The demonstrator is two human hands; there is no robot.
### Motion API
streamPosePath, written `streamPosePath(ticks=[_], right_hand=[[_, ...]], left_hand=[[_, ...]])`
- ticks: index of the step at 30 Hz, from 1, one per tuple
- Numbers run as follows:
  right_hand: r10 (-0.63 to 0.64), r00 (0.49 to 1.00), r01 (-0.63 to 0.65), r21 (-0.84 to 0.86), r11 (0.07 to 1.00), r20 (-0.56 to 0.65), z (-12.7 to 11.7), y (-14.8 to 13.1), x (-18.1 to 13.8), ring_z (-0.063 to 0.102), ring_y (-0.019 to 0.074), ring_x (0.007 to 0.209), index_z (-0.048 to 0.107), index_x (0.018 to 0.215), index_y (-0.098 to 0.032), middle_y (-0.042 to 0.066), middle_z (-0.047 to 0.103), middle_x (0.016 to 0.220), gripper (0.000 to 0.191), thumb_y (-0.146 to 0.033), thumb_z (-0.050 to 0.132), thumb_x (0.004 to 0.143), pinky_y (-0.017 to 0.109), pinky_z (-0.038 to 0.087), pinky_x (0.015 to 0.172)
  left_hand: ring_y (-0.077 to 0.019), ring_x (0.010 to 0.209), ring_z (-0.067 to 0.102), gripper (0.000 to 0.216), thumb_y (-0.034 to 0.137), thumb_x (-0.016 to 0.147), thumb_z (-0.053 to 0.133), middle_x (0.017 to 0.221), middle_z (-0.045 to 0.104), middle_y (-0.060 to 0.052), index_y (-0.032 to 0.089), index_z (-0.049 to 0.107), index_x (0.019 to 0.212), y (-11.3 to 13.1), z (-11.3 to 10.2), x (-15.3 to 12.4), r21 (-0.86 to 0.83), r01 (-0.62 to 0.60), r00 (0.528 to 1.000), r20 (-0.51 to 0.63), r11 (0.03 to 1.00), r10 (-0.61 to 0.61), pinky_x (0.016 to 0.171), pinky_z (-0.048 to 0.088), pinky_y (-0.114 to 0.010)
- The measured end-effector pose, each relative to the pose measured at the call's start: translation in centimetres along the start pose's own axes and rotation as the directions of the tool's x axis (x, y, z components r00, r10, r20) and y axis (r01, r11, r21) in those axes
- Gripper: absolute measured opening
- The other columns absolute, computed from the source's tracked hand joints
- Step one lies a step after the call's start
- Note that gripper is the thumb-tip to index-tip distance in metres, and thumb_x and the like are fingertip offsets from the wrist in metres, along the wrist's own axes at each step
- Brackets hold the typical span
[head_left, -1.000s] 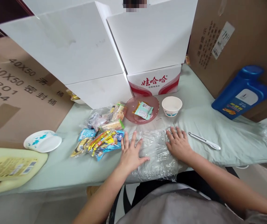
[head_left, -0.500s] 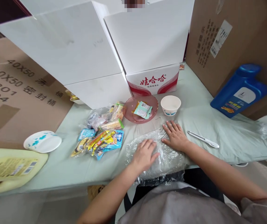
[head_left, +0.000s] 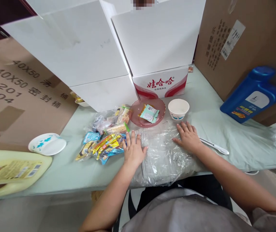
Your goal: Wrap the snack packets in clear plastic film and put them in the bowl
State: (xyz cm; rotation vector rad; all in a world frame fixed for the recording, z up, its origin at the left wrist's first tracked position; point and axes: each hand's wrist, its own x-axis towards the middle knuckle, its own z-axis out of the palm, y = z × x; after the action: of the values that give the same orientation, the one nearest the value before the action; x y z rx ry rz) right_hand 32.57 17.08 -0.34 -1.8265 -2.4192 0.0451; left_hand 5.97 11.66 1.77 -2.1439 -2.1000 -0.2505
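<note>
A crinkled clear plastic bag point(head_left: 160, 158) lies flat on the cloth-covered table in front of me. My left hand point(head_left: 134, 151) is open with fingers spread, at the bag's left edge and beside a pile of wrapped snacks point(head_left: 106, 145). On the right edge of the plastic rests my right hand point(head_left: 188, 137), also open, palm down. Just beyond it stands a white paper bowl point(head_left: 178, 109). A pink glass plate point(head_left: 134, 112) behind the bag bears a pale green packet point(head_left: 149, 113). The pen point(head_left: 215, 146) lies right of my right hand, its near end partly hidden.
White cartons point(head_left: 159, 42) stand along the back. Brown cardboard boxes flank both sides, the left one point(head_left: 31, 90) behind a tipped paper bowl point(head_left: 47, 144) and a yellow bottle point(head_left: 14, 172). A blue bottle point(head_left: 252, 95) leans against the right box point(head_left: 244, 38).
My left hand has moved left, from the middle of the plastic to its edge near the snacks. My right hand has shifted slightly right. The plastic now lies flatter and wider.
</note>
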Motion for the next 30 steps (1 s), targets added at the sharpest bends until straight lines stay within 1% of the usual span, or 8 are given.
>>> streamPosePath(ticks=[5, 8, 14, 17, 19, 21, 25, 30], right_hand=[[-0.258, 0.965, 0.260, 0.059, 0.964, -0.042, -0.5, -0.8, -1.4, 0.023, 0.0350, 0.145, 0.042, 0.146, -0.015, 0.016, 0.035, 0.155, 0.066, -0.054, 0.047, 0.093, 0.053, 0.024, 0.113], [-0.350, 0.936, 0.341, 0.132, 0.931, 0.048, 0.1, -0.3, -2.2, 0.023, 0.0366, 0.145, 0.044, 0.145, -0.017, 0.015, 0.036, 0.154, 0.067, -0.054, 0.055, 0.090, 0.056, 0.024, 0.113], [-0.356, 0.932, 0.331, 0.552, 0.765, -0.066, -3.4, 4.2, -4.6, 0.039, 0.0281, 0.138, 0.050, 0.139, -0.017, 0.017, 0.048, 0.145, 0.057, -0.053, 0.029, 0.100, 0.049, 0.035, 0.111], [-0.517, 0.856, 0.382, 0.680, 0.626, -0.005, -5.1, 6.0, -7.2, 0.038, 0.0295, 0.139, 0.045, 0.143, -0.021, 0.014, 0.050, 0.144, 0.073, -0.070, 0.044, 0.088, 0.050, 0.036, 0.111], [-0.575, 0.815, 0.395, 0.657, 0.642, 0.073, -5.0, 6.4, -9.2, 0.030, 0.0334, 0.143, 0.042, 0.146, -0.021, 0.014, 0.044, 0.149, 0.092, -0.074, 0.063, 0.073, 0.053, 0.032, 0.113], [-0.562, 0.819, 0.404, 0.578, 0.709, 0.117, -4.3, 6.2, -10.9, 0.022, 0.0336, 0.146, 0.043, 0.146, -0.023, 0.012, 0.041, 0.152, 0.087, -0.062, 0.072, 0.073, 0.055, 0.027, 0.115], [-0.519, 0.855, 0.447, 0.495, 0.745, 0.010, -3.2, 4.7, -12.5, 0.029, 0.0272, 0.144, 0.068, 0.116, -0.027, 0.005, 0.059, 0.137, 0.026, -0.025, 0.059, 0.091, 0.054, 0.026, 0.116], [-0.435, 0.898, 0.352, 0.707, 0.613, -0.070, -4.3, 3.6, -12.7, 0.066, 0.0186, 0.104, 0.065, 0.103, -0.021, 0.006, 0.072, 0.098, 0.019, -0.022, 0.048, 0.097, 0.041, 0.049, 0.099]], left_hand=[[-0.0367, 0.139, 0.037, 0.045, 0.018, 0.085, 0.053, 0.145, 0.049, -0.014, 0.018, 0.059, 0.130, 0.0, 0.9, -0.3, -0.107, -0.282, 0.957, 0.046, 0.953, 0.288, 0.109, 0.036, -0.056], [-0.0366, 0.133, 0.044, 0.044, 0.016, 0.084, 0.052, 0.139, 0.054, -0.015, 0.017, 0.060, 0.127, -0.7, 1.6, -0.3, -0.165, -0.273, 0.955, 0.069, 0.948, 0.288, 0.105, 0.041, -0.056], [-0.0247, 0.112, 0.058, 0.018, 0.023, 0.090, 0.054, 0.106, 0.067, -0.009, 0.018, 0.066, 0.103, -3.5, -0.9, -3.3, -0.475, -0.406, 0.914, -0.205, 0.781, 0.350, 0.100, 0.048, -0.043], [-0.0238, 0.111, 0.059, 0.024, 0.031, 0.084, 0.066, 0.108, 0.067, -0.007, 0.021, 0.064, 0.105, -4.7, -2.5, -6.4, -0.591, -0.455, 0.852, -0.073, 0.666, 0.518, 0.095, 0.052, -0.039], [-0.0284, 0.124, 0.053, 0.053, 0.036, 0.075, 0.076, 0.128, 0.061, -0.010, 0.022, 0.058, 0.123, -5.1, -2.5, -8.4, -0.553, -0.468, 0.796, 0.075, 0.689, 0.601, 0.100, 0.050, -0.044], [-0.0318, 0.135, 0.044, 0.061, 0.029, 0.076, 0.074, 0.141, 0.053, -0.009, 0.024, 0.053, 0.132, -5.2, -1.8, -9.9, -0.463, -0.509, 0.772, 0.128, 0.726, 0.623, 0.106, 0.044, -0.051], [-0.0271, 0.135, 0.045, 0.034, 0.009, 0.087, 0.055, 0.132, 0.062, -0.006, 0.025, 0.064, 0.116, -5.1, -0.2, -11.0, -0.458, -0.547, 0.798, -0.033, 0.701, 0.602, 0.109, 0.042, -0.048], [-0.0171, 0.093, 0.071, 0.015, 0.018, 0.092, 0.053, 0.097, 0.075, -0.003, 0.021, 0.067, 0.099, -5.1, -0.8, -10.5, -0.744, -0.217, 0.939, 0.020, 0.632, 0.344, 0.082, 0.057, -0.027]])
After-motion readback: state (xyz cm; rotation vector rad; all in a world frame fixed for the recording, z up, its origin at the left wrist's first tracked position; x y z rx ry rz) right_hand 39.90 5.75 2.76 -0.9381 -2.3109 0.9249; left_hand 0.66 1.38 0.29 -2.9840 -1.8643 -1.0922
